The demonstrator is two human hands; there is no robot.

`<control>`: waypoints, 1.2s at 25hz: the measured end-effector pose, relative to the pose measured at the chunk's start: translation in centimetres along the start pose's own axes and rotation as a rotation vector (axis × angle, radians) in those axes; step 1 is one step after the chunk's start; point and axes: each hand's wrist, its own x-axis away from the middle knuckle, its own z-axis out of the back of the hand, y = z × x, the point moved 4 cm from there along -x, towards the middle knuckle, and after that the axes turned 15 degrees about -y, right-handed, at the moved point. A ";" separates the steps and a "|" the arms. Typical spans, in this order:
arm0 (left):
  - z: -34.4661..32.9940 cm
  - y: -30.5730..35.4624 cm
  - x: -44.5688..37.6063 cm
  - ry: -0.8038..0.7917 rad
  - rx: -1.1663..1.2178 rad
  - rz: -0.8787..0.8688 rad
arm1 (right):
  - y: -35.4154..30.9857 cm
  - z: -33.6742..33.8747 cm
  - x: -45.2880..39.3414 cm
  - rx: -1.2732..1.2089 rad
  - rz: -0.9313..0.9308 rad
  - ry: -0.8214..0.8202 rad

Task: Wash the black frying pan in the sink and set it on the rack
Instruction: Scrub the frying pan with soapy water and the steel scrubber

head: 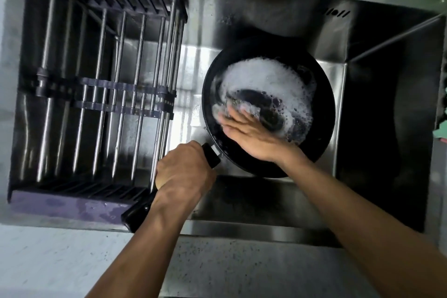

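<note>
Soapy round black frying pan (pixel 312 94), likely heavy and slippery: left hand (pixel 183 169) grips its handle; right hand (pixel 251 135) presses flat inside.

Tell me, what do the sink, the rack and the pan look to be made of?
Sink: brushed stainless steel, by its grey sheen. Rack: shiny metal rods, likely steel, in matt purple end pieces, probably plastic. Frying pan: black, perhaps coated metal; its handle looks glossy black plastic.
</note>
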 end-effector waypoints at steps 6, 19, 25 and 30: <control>-0.3 -0.1 0.0 0.016 -0.020 -0.010 | 2.6 5.4 -2.3 -0.171 -0.271 0.226; -0.3 -0.2 0.0 -0.026 0.036 0.009 | 5.0 -3.3 8.3 0.027 -0.287 -0.140; -0.2 -0.1 0.0 -0.014 0.034 0.002 | 5.1 -2.5 8.3 0.130 -0.262 -0.180; -0.3 -0.1 -0.1 -0.020 0.038 -0.008 | 1.2 -2.8 4.8 -0.096 0.046 -0.073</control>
